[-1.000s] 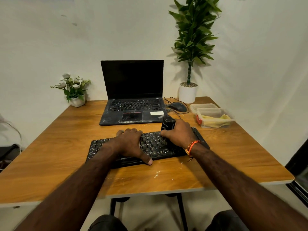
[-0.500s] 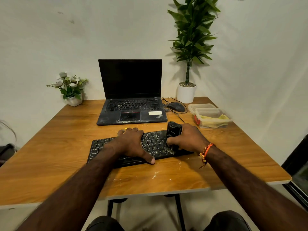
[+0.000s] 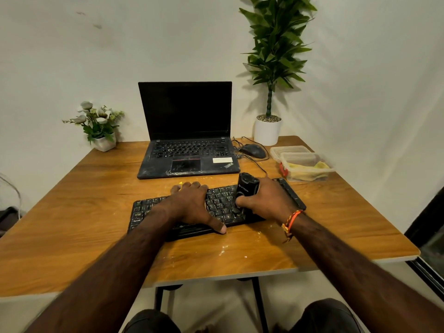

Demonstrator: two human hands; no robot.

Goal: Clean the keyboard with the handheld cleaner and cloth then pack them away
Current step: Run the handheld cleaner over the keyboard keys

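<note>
Here the black keyboard (image 3: 216, 207) lies flat on the wooden tabletop (image 3: 84, 212), in front of an open laptop (image 3: 187, 140). The left hand (image 3: 192, 205) rests palm-down on the keys, fingers extended and thumb at the near edge. The right hand (image 3: 266, 200) grips the black handheld cleaner (image 3: 246, 188), held upright with its lower end on the keys right of centre. The two hands are apart, just beside each other. A yellow cloth (image 3: 307, 170) sits inside a clear plastic container (image 3: 298, 152) near the right edge. A mouse (image 3: 253, 150) lies between laptop and container. Pale crumbs dot the tabletop near the keyboard.
</note>
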